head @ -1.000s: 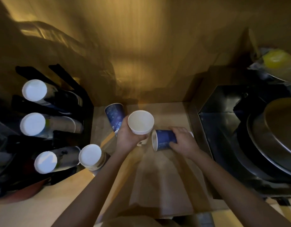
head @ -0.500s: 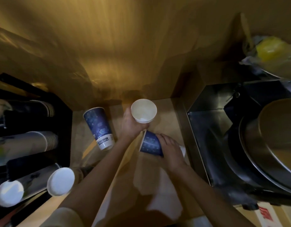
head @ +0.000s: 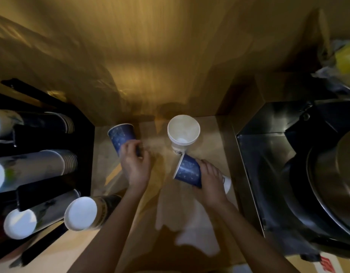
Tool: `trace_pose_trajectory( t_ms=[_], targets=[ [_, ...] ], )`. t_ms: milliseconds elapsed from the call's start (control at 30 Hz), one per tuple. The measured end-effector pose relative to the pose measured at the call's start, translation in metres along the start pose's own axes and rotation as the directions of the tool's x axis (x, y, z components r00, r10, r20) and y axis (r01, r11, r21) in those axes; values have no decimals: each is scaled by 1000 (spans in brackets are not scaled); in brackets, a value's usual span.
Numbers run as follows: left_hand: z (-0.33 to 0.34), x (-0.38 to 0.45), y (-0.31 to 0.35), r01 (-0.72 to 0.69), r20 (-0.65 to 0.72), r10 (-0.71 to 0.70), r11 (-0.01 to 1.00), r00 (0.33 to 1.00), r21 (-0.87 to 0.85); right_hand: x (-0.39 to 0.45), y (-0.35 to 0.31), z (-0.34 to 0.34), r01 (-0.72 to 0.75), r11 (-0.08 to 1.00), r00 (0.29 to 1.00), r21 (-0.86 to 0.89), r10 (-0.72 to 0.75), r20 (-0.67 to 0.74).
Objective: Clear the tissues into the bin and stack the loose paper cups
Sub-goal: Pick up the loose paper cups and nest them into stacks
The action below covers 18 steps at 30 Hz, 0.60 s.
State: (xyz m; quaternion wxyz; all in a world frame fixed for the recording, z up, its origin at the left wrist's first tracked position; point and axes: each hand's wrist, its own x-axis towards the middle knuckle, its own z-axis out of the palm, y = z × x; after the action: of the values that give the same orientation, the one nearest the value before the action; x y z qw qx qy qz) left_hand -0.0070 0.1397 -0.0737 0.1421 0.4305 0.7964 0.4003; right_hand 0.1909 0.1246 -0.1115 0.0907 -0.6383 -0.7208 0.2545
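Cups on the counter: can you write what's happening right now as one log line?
left hand: gripping upright blue cup | right hand: holding tilted blue cup | white cup stack: upright, untouched

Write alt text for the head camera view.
Two bare hands each grip a dark blue paper cup over a wooden counter: the left hand holds one upside down, the right hand holds one tilted on its side. A short stack of white paper cups stands upright between them.

Black rack (head: 85,154), left: sleeves of stacked cups lying sideways, white ends toward camera. Wooden counter (head: 209,138), wooden back wall (head: 150,56). Steel sink (head: 268,154), right, with large metal pan (head: 337,184). Yellow item in plastic (head: 345,58), upper right, blurred.
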Motion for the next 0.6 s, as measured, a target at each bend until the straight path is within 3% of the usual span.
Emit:
trace_pose_trajectory(
  t_ms=[133, 333, 467, 600],
  targets=[
    [2, 23, -13, 312, -46, -308, 942, 950, 121, 0, 0, 2, 34, 993, 999, -113, -33, 12],
    [15, 28, -29, 551, 24, -559, 824, 829, 133, 1, 0, 0, 56, 990, 998, -129, -61, -35],
    [11, 26, -34, 565, 81, -562, 825, 823, -20, 3, -3, -1, 39, 989, 998, -145, -44, -36],
    [-6, 6, -23, 440, 65, -436, 881, 898, -173, 2, -4, 0, 40, 987, 998, -157, -46, -39]
  ],
)
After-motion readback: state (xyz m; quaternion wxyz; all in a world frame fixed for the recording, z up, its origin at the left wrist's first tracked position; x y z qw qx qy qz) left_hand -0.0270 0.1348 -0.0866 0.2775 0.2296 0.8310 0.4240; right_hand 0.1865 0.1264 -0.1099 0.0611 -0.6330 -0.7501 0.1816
